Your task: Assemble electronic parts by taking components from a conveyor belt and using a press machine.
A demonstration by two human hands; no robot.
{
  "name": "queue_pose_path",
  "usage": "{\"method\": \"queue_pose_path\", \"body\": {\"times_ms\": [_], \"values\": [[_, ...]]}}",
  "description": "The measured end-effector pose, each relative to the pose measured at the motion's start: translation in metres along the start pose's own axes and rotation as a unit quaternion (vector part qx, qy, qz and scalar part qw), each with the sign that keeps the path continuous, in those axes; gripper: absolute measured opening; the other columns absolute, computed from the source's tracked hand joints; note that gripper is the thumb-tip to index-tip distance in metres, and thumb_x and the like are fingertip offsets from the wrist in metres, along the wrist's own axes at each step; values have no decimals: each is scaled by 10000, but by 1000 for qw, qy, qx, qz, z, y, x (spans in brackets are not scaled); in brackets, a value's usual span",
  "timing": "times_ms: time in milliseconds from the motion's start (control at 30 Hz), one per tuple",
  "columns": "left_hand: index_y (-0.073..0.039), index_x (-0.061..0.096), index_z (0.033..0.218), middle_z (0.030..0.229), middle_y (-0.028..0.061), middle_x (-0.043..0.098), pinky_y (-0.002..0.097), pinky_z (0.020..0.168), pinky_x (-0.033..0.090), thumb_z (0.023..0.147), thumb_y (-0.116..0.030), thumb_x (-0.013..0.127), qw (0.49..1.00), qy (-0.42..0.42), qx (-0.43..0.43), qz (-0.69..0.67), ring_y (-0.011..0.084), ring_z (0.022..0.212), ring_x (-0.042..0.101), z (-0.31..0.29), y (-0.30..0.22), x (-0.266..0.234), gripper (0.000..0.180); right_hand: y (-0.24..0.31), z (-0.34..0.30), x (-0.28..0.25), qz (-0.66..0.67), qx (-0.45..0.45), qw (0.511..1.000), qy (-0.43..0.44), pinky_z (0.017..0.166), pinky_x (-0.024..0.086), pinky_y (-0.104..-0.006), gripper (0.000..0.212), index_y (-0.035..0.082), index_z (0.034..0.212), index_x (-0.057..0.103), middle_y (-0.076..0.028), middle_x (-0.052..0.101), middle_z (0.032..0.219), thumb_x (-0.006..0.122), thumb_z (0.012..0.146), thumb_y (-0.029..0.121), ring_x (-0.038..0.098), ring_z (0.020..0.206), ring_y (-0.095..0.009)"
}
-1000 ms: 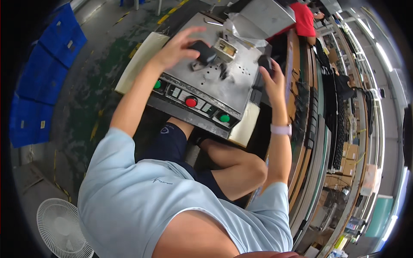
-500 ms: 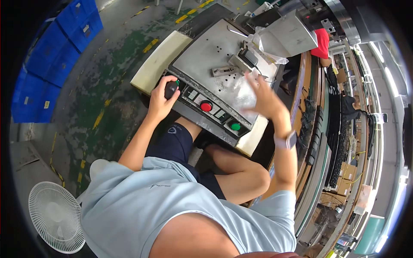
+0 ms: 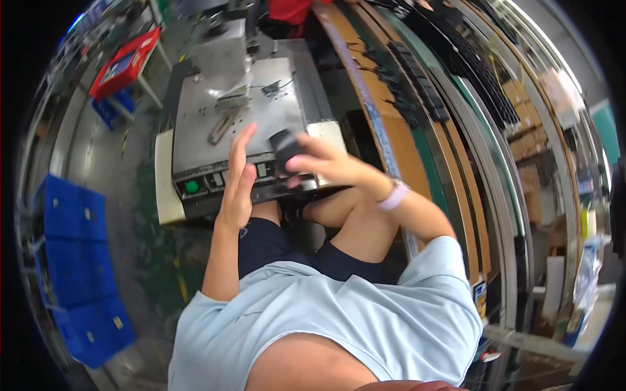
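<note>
In my right hand (image 3: 326, 163) is a small black block-like part (image 3: 284, 144), gripped by the fingers above the front edge of a metal machine table (image 3: 277, 78). Motion smears the part, so its exact kind does not show. My left hand (image 3: 238, 189) holds nothing; its fingers are stretched upward with the thumb apart, just left of the part. Beyond it on the table lie a slotted metal clamp bar (image 3: 223, 126) and a metal fixture (image 3: 233, 99), beneath a grey machine head (image 3: 222, 55). A green button (image 3: 192, 186) shows on the front panel, left of my left hand.
On the right runs a long bench (image 3: 385, 130) with several black parts along it. Blue bins (image 3: 75, 260) stand on the floor at the left. A red-topped table (image 3: 127, 65) is farther back, and a person in red (image 3: 287, 10) is beyond the machine.
My view has swung to the right. My left hand has left the panel's left end and no longer holds a black part. My right hand has come back from the fixture and now grips one.
</note>
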State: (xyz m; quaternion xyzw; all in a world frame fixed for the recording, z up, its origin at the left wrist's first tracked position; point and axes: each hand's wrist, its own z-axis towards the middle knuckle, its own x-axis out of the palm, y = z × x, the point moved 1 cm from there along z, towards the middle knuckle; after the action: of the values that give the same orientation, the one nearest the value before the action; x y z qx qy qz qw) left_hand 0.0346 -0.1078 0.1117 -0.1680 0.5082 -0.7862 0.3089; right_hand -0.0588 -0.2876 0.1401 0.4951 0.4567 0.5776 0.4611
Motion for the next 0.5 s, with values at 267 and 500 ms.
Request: {"method": "queue_pose_path", "body": {"times_ms": [267, 500], "values": [[-34, 410, 1394, 1346, 113, 505, 338, 1017, 368, 986, -278, 459, 957, 118, -266, 0, 230, 1213, 487, -86, 62, 15, 479, 161, -222, -204, -552, -38, 669, -496, 593, 469, -237, 361, 68, 1218, 549, -88, 629, 925, 652, 897, 196, 593, 712, -137], [4, 514, 1245, 1210, 133, 584, 354, 951, 441, 937, -240, 552, 915, 236, -255, 207, 287, 1069, 580, -131, 90, 17, 394, 127, -396, -373, -675, 370, 358, -528, 775, 526, -451, 464, -45, 1151, 587, -248, 669, 998, 678, 800, 245, 646, 873, -428]]}}
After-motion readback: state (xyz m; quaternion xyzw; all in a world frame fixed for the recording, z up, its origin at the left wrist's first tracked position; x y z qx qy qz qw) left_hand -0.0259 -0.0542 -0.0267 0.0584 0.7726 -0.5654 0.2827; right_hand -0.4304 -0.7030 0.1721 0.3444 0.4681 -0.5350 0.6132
